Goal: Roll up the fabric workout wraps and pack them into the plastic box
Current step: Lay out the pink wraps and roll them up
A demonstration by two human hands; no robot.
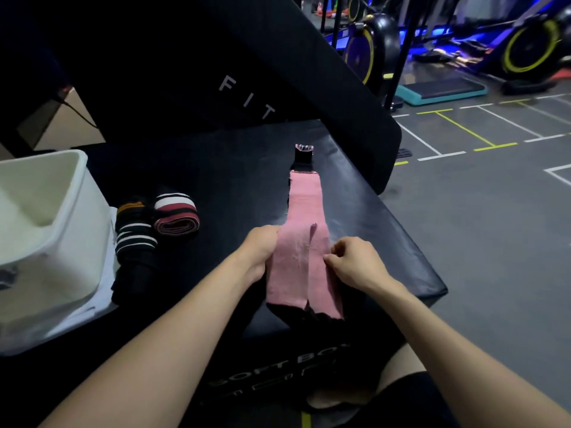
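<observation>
A long pink wrap with black edges lies stretched away from me on the black soft box. Its near end hangs over the box's front edge. My left hand grips the wrap's left edge. My right hand pinches its right edge, and a fold runs up the middle between them. One rolled pink-and-black striped wrap and a black wrap with white stripes lie to the left. The white plastic box stands at the far left, open at the top.
A black padded panel with white letters leans behind the soft box. The white box stands on a white lid or sheet. To the right is grey gym floor with painted lines, a teal step platform and exercise bikes.
</observation>
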